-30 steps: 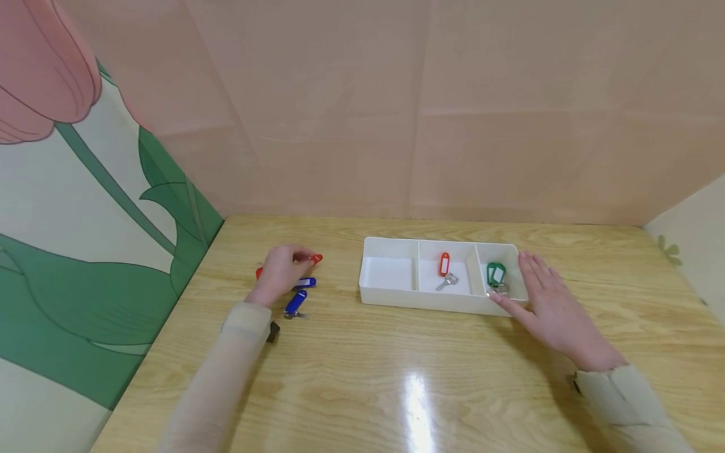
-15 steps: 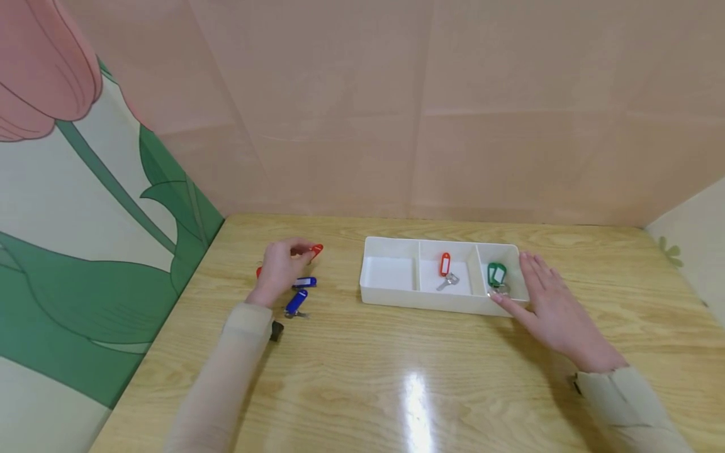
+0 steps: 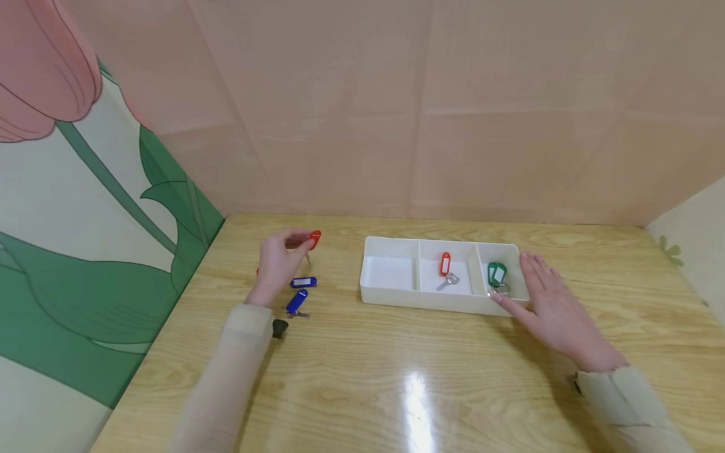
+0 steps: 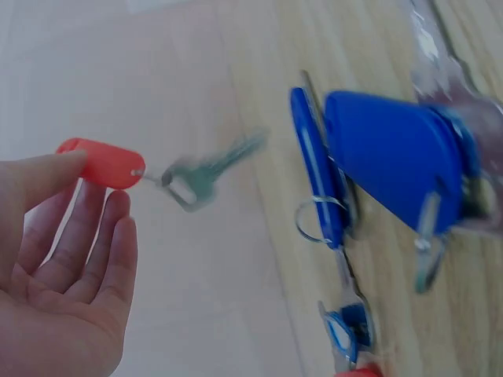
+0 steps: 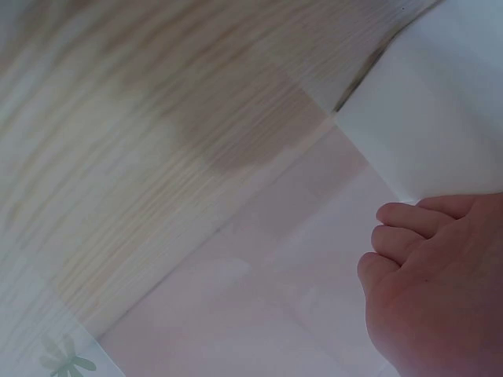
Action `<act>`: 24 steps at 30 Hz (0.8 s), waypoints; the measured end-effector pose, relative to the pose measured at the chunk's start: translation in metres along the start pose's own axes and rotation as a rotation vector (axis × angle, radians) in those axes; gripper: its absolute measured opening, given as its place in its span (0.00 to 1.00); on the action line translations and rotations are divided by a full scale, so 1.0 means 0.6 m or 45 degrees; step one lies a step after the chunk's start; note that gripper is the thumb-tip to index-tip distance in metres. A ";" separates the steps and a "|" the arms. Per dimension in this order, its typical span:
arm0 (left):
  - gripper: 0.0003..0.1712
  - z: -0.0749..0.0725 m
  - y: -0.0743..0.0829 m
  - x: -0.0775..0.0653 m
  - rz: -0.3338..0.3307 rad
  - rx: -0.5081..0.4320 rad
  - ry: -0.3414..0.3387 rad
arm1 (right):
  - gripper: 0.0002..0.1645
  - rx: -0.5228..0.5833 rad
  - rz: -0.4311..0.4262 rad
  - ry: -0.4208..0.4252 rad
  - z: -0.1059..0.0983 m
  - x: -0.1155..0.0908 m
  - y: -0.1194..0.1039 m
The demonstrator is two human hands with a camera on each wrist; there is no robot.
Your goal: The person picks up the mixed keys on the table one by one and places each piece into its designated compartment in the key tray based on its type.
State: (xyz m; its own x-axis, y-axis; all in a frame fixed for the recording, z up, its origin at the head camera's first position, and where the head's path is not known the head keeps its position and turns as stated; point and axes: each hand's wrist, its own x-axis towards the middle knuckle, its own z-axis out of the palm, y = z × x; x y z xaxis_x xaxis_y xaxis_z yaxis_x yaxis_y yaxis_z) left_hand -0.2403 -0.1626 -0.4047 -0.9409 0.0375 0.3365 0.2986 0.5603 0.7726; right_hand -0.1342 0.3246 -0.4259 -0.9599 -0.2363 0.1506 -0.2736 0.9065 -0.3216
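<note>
My left hand [image 3: 274, 264] pinches a red key tag [image 3: 314, 239] between thumb and fingers. From the tag hangs a key [image 4: 200, 177], off the table in the left wrist view. Two blue key tags [image 3: 303, 282] with keys lie on the table beside that hand; a bit of red shows behind the hand, mostly hidden. My right hand [image 3: 557, 314] rests against the right end of a white divided box [image 3: 419, 299], its fingers along the outer wall and thumb at the front rim. Green key tags [image 3: 498, 275] lie in the right compartment, another red key tag [image 3: 445, 264] in the middle one.
The wood-grain table [image 3: 351, 377] runs back to a pinkish covered wall [image 3: 340, 157]. A panel with a printed flower [image 3: 85, 251] stands at the left, a pale panel [image 3: 696, 239] at the right. The box's left compartment shows only its white floor.
My left hand has lifted the red key tag up and slightly away from the table, with its key now dangling below. My right hand and the box have stayed put.
</note>
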 end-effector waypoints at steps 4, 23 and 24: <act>0.10 0.001 0.009 -0.002 0.035 -0.058 0.025 | 0.60 -0.008 -0.003 0.008 0.000 -0.002 -0.001; 0.09 0.014 0.044 -0.007 0.109 -0.147 0.067 | 0.61 -0.009 0.019 -0.022 0.002 0.000 0.001; 0.09 0.016 0.045 -0.008 0.111 -0.163 0.069 | 0.61 -0.009 0.018 -0.022 0.002 0.000 0.000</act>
State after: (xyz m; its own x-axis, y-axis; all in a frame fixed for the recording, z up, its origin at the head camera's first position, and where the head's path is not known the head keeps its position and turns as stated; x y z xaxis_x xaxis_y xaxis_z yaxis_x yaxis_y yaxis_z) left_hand -0.2292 -0.1399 -0.3904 -0.9016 0.0346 0.4311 0.3998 0.4469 0.8002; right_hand -0.1344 0.3243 -0.4271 -0.9647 -0.2291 0.1300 -0.2594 0.9122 -0.3172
